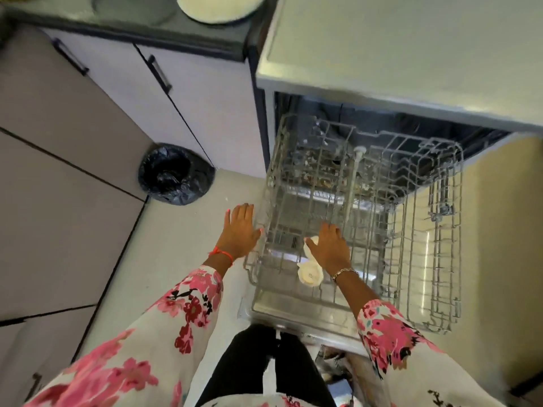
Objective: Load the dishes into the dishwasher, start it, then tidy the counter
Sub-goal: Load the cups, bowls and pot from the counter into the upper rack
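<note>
The dishwasher (382, 54) stands open with its grey wire rack (411, 230) pulled out over the lowered door (293, 318). My right hand (330, 245) is over the front middle of the rack and holds a small white cup (310, 274), which is tilted against the wires. The hand hides the cup's upper part. My left hand (239, 230) is flat with straight fingers just outside the rack's left rim, its thumb close to the wires. A white plate (220, 7) lies on the dark counter (147, 27) at the top left.
A round bin lined with a black bag (176, 174) sits on the floor left of the dishwasher, against the cabinet doors (191, 92). Pale floor lies between the bin and my legs. Food bits show at the rack's back.
</note>
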Tool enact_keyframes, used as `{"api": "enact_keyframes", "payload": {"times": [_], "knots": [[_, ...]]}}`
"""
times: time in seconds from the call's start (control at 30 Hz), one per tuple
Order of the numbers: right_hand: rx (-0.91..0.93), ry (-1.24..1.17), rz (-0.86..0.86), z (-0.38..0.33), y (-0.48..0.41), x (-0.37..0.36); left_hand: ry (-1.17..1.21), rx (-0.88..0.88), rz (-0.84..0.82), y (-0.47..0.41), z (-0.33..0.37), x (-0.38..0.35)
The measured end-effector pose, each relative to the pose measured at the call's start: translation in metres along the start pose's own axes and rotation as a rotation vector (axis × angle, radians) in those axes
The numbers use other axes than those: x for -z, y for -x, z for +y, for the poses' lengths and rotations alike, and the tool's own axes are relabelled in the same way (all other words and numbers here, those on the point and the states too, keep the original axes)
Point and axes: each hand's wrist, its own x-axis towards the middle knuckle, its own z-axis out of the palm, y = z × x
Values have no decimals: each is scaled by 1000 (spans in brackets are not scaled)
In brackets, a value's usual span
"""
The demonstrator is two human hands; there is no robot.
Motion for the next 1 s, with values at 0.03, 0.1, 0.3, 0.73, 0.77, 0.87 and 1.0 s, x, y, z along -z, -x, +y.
{"api": "enact_keyframes", "payload": {"times": [0.03, 0.1, 0.3, 0.73, 0.77, 0.87, 1.0], "knots": [[28, 5, 12, -10, 2, 11, -5, -21, 21, 7, -5, 10], [88, 13, 40, -37, 5, 35, -13, -70, 85, 16, -20, 30], [279, 5, 200, -134, -1, 74, -51, -103, 158, 14, -88, 102], [347, 18, 432, -319, -44, 124, -49, -229, 332, -43, -220, 255], [350, 21, 434, -326, -51, 130, -40, -225, 343, -51, -225, 262], [358, 3, 445, -344, -75, 148, -44, -221, 350, -77, -241, 277], [364, -60, 495, -366, -124, 177, -35, -213, 425, -121, -265, 308]]}}
